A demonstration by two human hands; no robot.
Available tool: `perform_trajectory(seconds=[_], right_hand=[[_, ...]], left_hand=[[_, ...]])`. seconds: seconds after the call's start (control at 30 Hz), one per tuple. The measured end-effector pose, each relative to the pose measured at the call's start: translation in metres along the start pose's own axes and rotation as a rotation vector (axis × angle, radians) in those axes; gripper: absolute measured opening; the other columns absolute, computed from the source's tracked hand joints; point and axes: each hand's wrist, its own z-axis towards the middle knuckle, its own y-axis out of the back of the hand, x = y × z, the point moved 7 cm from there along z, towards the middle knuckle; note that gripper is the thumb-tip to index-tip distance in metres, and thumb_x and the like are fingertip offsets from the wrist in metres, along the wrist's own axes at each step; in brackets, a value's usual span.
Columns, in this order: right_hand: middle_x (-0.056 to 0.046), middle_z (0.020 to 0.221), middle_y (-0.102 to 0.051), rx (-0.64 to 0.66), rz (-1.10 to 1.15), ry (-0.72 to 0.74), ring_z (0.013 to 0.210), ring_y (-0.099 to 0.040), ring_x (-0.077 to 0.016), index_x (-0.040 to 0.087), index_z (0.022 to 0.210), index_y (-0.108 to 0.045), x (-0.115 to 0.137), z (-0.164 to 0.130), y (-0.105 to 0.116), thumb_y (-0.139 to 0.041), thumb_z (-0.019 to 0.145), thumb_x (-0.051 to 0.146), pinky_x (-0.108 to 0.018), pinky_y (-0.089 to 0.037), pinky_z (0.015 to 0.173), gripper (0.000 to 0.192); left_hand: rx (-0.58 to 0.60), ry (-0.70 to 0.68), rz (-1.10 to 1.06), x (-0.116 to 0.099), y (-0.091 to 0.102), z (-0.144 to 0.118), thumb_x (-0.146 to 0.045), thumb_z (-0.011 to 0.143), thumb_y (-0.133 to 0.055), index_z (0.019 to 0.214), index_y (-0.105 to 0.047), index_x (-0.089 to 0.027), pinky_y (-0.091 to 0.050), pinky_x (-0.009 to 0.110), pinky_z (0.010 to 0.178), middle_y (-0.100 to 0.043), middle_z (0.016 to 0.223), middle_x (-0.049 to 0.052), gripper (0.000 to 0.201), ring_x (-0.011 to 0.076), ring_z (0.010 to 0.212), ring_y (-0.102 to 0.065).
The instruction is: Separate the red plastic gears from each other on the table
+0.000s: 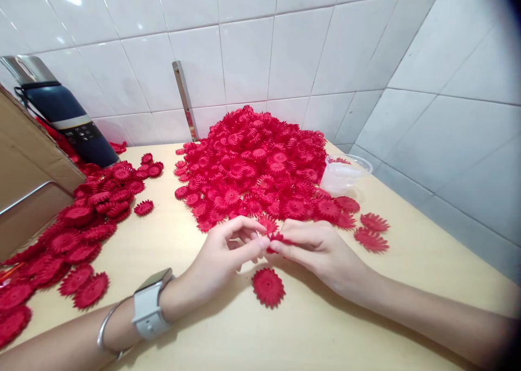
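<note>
Two hands, left hand (222,254) and right hand (315,249), pinching red flower (277,237) beside heap (256,165).

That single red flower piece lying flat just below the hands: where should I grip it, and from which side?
Pinch the toothed rim of the red flower piece on its near edge, coming from above. It lies flat on the table, so only the rim likely offers purchase, and that side is free of the hands.

Small workshop, white-tiled walls (285,51), worktable (195,327) heaped with red flower pieces (260,165)
</note>
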Motion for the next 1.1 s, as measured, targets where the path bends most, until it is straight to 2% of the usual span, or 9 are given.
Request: perform_trajectory(seconds=[0.13, 0.23, 0.37, 0.5, 0.77, 1.1], right_hand=[[-0.003, 0.078, -0.064, -0.170, -0.071, 0.206, 0.070, -0.056, -0.0142, 0.020, 0.080, -0.067, 0.014, -0.005, 0.009, -0.056, 0.077, 0.014, -0.026, -0.045, 0.061, 0.013], [-0.002, 0.071, -0.063, -0.231, -0.051, 0.194, 0.065, -0.056, -0.0140, 0.020, 0.079, -0.064, 0.014, -0.007, 0.012, -0.057, 0.076, 0.012, -0.026, -0.046, 0.058, 0.011], [-0.002, 0.068, -0.062, -0.226, -0.035, 0.129, 0.061, -0.056, -0.0138, 0.019, 0.071, -0.059, 0.009, -0.007, 0.011, -0.059, 0.075, 0.016, -0.026, -0.046, 0.055, 0.004], [-0.002, 0.069, -0.063, -0.204, -0.037, 0.179, 0.063, -0.057, -0.0141, 0.019, 0.072, -0.059, 0.015, -0.006, 0.010, -0.059, 0.076, 0.018, -0.027, -0.046, 0.057, 0.003], [-0.004, 0.073, -0.064, -0.207, -0.045, 0.214, 0.068, -0.057, -0.0156, 0.017, 0.078, -0.062, 0.018, -0.006, 0.012, -0.053, 0.076, 0.008, -0.031, -0.046, 0.064, 0.013], [-0.003, 0.075, -0.063, -0.219, -0.004, 0.162, 0.070, -0.057, -0.0154, 0.020, 0.077, -0.058, 0.014, -0.006, 0.013, -0.055, 0.077, 0.015, -0.029, -0.047, 0.063, 0.007]], left_hand=[[0.039, 0.006, -0.016, 0.002, -0.002, -0.002, -0.029, 0.076, -0.058, 0.082, -0.057, -0.016, -0.036, 0.018, 0.049, -0.058, 0.068, -0.001, 0.015, 0.0087, 0.061, -0.051], [0.067, 0.015, 0.026, 0.003, -0.003, -0.003, -0.029, 0.075, -0.059, 0.086, -0.057, -0.017, -0.039, 0.020, 0.052, -0.059, 0.072, 0.001, 0.016, 0.0108, 0.066, -0.053], [0.056, -0.042, 0.092, -0.002, -0.003, -0.002, -0.023, 0.074, -0.059, 0.084, -0.061, -0.017, -0.040, 0.020, 0.055, -0.058, 0.078, 0.001, 0.012, 0.0095, 0.065, -0.051], [0.050, -0.096, 0.097, -0.006, -0.003, -0.001, -0.021, 0.074, -0.060, 0.073, -0.060, -0.015, -0.039, 0.021, 0.054, -0.057, 0.079, 0.001, 0.006, 0.0093, 0.064, -0.049], [0.014, -0.114, 0.121, -0.004, 0.002, -0.003, -0.027, 0.074, -0.060, 0.075, -0.060, -0.016, -0.039, 0.022, 0.053, -0.056, 0.076, 0.001, 0.011, 0.0105, 0.063, -0.050], [-0.006, -0.083, 0.104, -0.004, 0.002, -0.002, -0.024, 0.072, -0.061, 0.074, -0.059, -0.015, -0.040, 0.021, 0.053, -0.057, 0.078, 0.002, 0.009, 0.0104, 0.063, -0.051]])
